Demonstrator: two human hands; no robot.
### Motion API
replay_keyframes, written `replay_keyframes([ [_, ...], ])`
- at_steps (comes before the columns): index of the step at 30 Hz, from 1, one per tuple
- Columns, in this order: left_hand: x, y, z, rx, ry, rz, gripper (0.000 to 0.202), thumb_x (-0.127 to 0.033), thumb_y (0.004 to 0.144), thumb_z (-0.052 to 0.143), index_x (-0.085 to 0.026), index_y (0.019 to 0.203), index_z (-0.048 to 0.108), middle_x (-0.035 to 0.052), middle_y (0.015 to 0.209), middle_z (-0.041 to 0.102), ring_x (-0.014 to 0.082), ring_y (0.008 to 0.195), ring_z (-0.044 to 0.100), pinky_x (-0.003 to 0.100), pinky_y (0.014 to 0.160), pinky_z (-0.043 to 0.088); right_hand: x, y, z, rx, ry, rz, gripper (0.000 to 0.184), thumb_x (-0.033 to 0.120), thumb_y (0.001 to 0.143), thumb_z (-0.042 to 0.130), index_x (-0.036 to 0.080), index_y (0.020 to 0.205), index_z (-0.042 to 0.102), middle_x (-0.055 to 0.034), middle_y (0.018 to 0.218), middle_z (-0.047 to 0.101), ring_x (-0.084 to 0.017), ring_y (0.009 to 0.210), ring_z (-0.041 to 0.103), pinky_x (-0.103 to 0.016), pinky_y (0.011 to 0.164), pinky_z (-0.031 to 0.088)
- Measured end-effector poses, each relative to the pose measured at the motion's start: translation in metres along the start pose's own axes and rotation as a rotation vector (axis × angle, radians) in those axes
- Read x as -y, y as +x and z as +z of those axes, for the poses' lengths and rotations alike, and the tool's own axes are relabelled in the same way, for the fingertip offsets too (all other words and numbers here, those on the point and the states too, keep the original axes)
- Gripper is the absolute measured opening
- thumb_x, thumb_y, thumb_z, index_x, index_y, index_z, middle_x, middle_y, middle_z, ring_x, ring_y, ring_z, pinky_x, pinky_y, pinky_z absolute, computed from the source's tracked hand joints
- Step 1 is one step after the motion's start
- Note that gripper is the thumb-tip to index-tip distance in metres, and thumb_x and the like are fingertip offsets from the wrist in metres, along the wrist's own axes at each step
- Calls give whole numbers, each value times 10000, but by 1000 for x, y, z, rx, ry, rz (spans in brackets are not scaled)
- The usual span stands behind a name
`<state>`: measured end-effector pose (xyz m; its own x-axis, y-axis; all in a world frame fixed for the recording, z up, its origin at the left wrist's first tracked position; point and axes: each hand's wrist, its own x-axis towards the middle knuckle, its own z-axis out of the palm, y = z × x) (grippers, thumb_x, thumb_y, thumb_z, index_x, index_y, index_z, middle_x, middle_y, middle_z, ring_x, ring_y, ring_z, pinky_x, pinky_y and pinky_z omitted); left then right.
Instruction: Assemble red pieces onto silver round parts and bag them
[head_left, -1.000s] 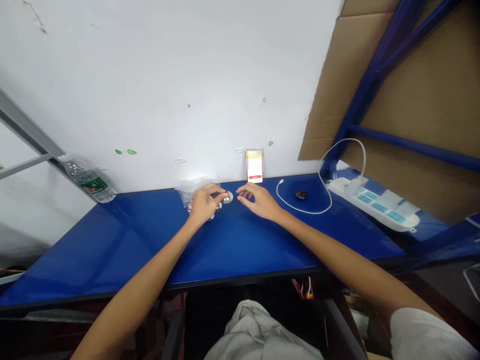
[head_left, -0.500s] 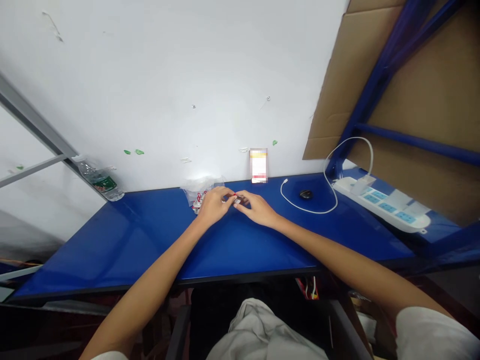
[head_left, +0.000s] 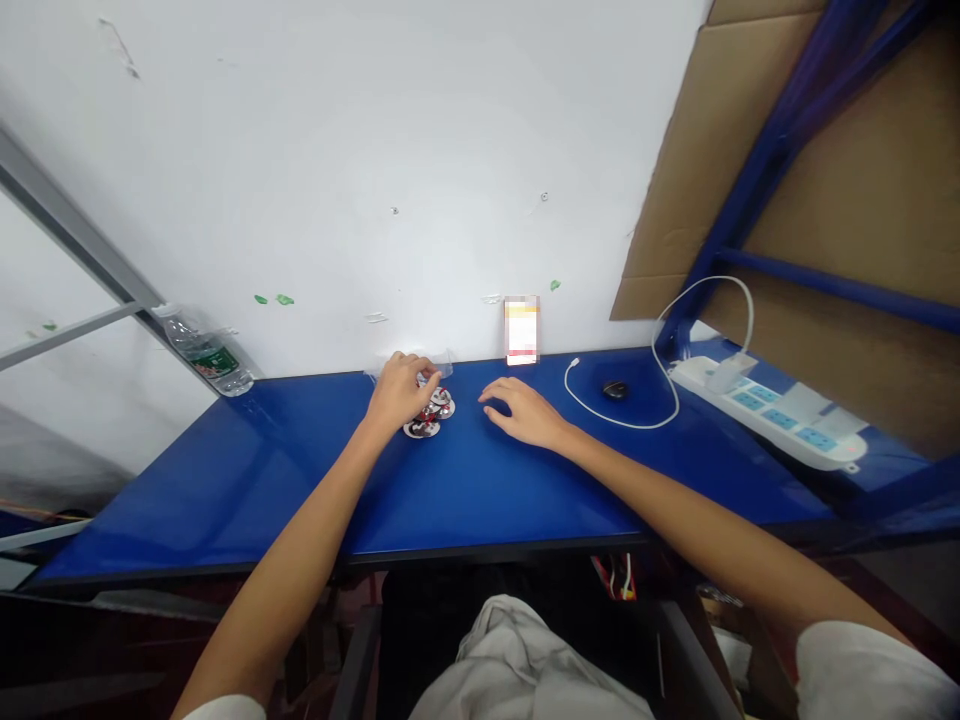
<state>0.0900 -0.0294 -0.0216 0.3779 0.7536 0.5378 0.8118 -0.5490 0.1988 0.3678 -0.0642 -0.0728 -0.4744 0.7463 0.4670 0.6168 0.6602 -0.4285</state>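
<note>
My left hand (head_left: pixel 401 390) is over a small pile of round pale tags or discs with red cords (head_left: pixel 433 410). Its fingers are bent and the thumb comes close to the index finger; what lies between them, if anything, I cannot make out. A clear plastic bag (head_left: pixel 444 362) lies just behind that hand, partly covered by it. To the right, my right hand (head_left: pixel 521 412) rests above the blue table (head_left: pixel 480 490) with thumb and fingers apart and nothing in them.
A phone (head_left: pixel 523 332) with a lit screen leans on the white wall. Right of it lie a white cable (head_left: pixel 637 427), a small black object (head_left: pixel 615 390) and a white power strip (head_left: pixel 769 415). A plastic bottle (head_left: pixel 206 355) leans at the far left.
My hands have parted from a small item with red on it that both held. The left hand has moved left over the discs, more of which now show; the right has opened.
</note>
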Motion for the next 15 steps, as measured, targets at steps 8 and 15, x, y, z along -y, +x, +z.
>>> replay_keyframes([
  [8, 33, 5, -23, -215, 80, -228, 257, -338, 1035, 553, -228, 871, 718, 94, 951, 769, 316, 1001, 613, 455, 933, 474, -7, 1, 5, 35, 32, -20, 317, 247, 1033, 632, 250, 1328, 747, -99, 1372, 744, -306, 1298, 676, -555, 1159, 534],
  [15, 60, 3, -25, -120, 141, -316, 277, -362, 1035, 533, -219, 922, 742, 135, 1029, 763, 351, 1077, 620, 473, 983, 493, -13, -2, 15, 122, 93, -11, 506, 361, 1055, 630, 300, 1556, 622, -81, 1575, 639, -317, 1482, 582, -589, 1265, 450],
])
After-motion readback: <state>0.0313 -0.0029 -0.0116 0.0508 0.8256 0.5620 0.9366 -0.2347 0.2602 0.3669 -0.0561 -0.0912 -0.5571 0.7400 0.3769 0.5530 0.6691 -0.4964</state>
